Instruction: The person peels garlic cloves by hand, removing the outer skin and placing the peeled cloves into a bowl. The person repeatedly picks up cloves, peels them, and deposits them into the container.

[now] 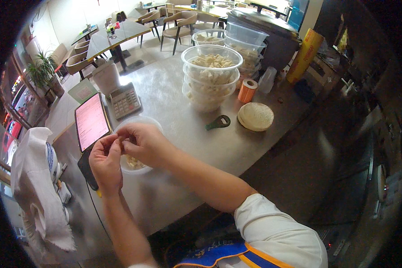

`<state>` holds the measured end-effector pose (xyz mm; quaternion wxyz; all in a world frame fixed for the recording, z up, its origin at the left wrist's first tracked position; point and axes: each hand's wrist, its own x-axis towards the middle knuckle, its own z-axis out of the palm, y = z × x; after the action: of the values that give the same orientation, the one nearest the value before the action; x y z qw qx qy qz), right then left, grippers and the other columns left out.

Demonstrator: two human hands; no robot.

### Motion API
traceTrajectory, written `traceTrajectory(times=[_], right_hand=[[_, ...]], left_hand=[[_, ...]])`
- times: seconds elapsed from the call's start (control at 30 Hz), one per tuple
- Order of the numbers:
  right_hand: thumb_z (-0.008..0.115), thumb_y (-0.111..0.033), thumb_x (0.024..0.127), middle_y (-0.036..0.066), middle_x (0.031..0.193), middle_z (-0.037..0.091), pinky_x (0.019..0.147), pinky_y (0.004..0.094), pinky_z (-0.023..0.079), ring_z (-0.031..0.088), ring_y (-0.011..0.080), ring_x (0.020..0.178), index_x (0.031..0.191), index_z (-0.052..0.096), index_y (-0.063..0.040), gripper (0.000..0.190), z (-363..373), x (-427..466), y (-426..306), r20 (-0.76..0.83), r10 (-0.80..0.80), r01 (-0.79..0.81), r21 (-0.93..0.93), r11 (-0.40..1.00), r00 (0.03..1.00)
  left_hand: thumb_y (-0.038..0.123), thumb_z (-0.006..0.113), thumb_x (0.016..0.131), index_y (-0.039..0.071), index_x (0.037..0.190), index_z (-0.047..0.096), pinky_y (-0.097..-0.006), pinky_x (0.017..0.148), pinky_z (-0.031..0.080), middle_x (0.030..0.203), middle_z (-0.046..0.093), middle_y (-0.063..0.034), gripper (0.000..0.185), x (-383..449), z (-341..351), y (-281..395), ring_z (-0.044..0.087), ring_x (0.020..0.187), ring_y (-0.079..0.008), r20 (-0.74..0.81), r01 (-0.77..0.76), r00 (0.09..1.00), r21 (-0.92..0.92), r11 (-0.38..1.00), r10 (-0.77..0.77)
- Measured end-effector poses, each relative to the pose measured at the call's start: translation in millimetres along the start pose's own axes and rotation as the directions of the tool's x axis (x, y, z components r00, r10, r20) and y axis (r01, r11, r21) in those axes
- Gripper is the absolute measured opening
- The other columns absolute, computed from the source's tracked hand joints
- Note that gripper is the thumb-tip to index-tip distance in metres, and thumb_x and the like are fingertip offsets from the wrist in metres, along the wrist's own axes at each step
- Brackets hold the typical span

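Observation:
My left hand [107, 162] and my right hand [144, 142] meet fingertip to fingertip above a round clear plastic bowl [137, 170]. Small pale pieces [134, 162] lie in that bowl, partly hidden by my hands. Whatever is between my fingertips is too small and covered to make out. Left of the hands a lit tablet or phone [92, 122] leans beside a desk calculator [125, 100]. Farther back stand stacked clear bowls [211, 77] filled with pale pieces of food. A green-handled bottle opener [218, 123] and a pale round stack [255, 116] lie to the right.
An orange label roll [247, 90], a clear plastic cup [267, 79] and a yellow cling-film roll [305, 55] stand at the back right, near a large lidded pot [261, 18]. A white cloth [37, 187] drapes over things at the left. Dining tables and chairs are beyond the steel counter [201, 147].

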<state>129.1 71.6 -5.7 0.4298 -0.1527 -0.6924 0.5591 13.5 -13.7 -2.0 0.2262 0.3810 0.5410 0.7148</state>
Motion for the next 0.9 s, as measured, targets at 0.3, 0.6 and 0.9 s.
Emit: traceTrajectory(times=[0.3, 0.6, 0.9], right_hand=[[0.074, -0.006, 0.075, 0.016, 0.083, 0.066, 0.068, 0.0398, 0.055, 0.068, 0.0321, 0.077, 0.084, 0.064, -0.001, 0.014, -3.5, -5.7, 0.8, 0.062, -0.373, 0.361, -0.44, 0.822, 0.926], [0.069, -0.007, 0.078, 0.018, 0.085, 0.066, 0.072, 0.0392, 0.055, 0.068, 0.0308, 0.078, 0.091, 0.065, -0.001, 0.015, -17.1, 1.9, 1.8, -0.153, -0.26, 0.156, -0.491, 0.857, 0.953], [0.068, -0.007, 0.081, 0.018, 0.085, 0.069, 0.073, 0.0353, 0.055, 0.07, 0.0246, 0.079, 0.098, 0.069, 0.001, 0.019, -2.2, -5.7, 1.8, 0.055, 0.012, -0.002, -0.185, 0.983, 0.998]], left_hand=[[0.008, 0.069, 0.095, 0.004, 0.09, 0.058, -0.0215, 0.051, 0.04, 0.077, 0.061, -0.002, 0.012, 2.6, -23.7, 3.9, 0.049, 0.057, -0.0061, 0.233, 0.166, 0.959, 0.007, 0.986, -0.163], [0.006, 0.067, 0.095, 0.003, 0.093, 0.059, -0.0217, 0.053, 0.043, 0.077, 0.062, -0.0025, 0.008, 1.1, -22.8, 8.6, 0.054, 0.059, -0.0078, 0.247, 0.213, 0.95, -0.067, 0.975, -0.19], [0.006, 0.064, 0.097, 0.003, 0.097, 0.061, -0.0218, 0.059, 0.044, 0.086, 0.064, -0.0027, 0.005, 1.7, -9.1, -1.6, 0.054, 0.066, -0.0071, 0.157, 0.062, 0.986, -0.093, 0.994, -0.047]])
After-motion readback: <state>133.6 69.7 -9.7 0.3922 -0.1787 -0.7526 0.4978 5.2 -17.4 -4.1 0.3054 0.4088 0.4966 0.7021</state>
